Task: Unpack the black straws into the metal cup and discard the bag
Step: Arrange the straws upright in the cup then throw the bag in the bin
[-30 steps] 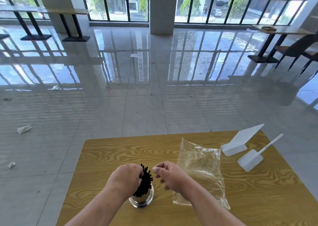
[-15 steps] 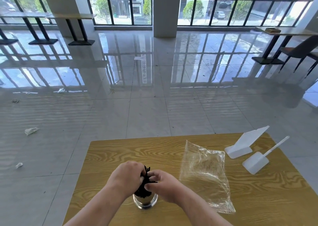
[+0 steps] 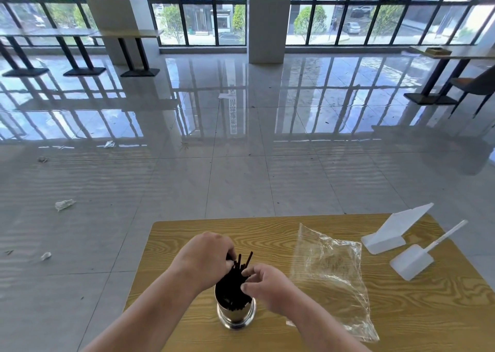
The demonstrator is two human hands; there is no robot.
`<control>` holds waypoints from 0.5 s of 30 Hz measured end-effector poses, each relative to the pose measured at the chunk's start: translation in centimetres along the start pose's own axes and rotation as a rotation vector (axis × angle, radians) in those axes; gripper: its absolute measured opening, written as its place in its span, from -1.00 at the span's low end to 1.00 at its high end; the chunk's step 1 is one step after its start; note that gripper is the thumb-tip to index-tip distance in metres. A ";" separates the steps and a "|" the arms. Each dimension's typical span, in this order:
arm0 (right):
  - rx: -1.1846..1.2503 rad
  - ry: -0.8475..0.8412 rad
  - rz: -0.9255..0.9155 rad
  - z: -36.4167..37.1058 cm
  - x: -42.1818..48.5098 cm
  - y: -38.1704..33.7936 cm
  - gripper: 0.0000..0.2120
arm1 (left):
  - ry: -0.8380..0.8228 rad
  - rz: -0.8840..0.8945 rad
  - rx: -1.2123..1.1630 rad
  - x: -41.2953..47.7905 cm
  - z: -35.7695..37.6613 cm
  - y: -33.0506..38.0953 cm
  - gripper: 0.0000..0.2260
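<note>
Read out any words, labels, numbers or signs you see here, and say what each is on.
Nothing here reads clearly.
Strip of characters reflected in the floor: too blurred to read.
Sheet of paper on the floor: too small to read.
White sign stand, plastic bag, metal cup: no print visible.

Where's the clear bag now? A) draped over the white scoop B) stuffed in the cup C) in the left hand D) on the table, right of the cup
D: clear bag lies on the table right of the metal cup; left hand and right hand are on the black straws.
</note>
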State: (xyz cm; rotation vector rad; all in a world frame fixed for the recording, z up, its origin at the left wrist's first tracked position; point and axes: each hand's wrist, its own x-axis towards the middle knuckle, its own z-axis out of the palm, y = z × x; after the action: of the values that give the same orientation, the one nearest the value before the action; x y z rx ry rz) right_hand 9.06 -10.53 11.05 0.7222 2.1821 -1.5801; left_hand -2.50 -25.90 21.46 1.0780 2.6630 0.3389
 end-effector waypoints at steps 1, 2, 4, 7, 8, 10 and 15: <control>-0.002 0.007 0.000 -0.1 0.0 0.1 -0.69 | 0.006 0.005 0.002 0.0 -0.3 -0.1 -0.88; -0.011 0.014 0.000 -0.2 0.0 0.2 -0.70 | 0.013 0.009 0.006 0.1 -0.5 -0.2 -0.89; -0.043 0.036 -0.008 -0.4 -0.1 0.4 -0.75 | 0.019 0.013 0.010 0.1 -0.7 -0.2 -0.90; -0.064 0.150 -0.043 -0.5 -0.2 0.4 -0.74 | -0.023 0.010 0.006 0.0 -0.5 0.0 -0.91; -0.065 0.192 -0.055 -0.5 -0.2 0.3 -0.69 | -0.038 0.009 0.005 -0.2 -0.2 0.1 -0.91; -0.088 0.219 -0.078 -0.4 -0.2 0.0 -0.58 | -0.051 0.013 0.003 -0.4 0.3 0.2 -0.91; -0.109 0.101 -0.130 0.2 -0.3 -0.5 -0.64 | -0.049 -0.004 -0.017 -0.6 1.0 0.2 -0.90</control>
State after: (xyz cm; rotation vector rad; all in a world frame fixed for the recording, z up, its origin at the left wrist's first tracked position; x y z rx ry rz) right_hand 9.01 -10.95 11.53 0.6522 2.4121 -1.5014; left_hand -1.63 -26.11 20.68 1.0614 2.6141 0.3297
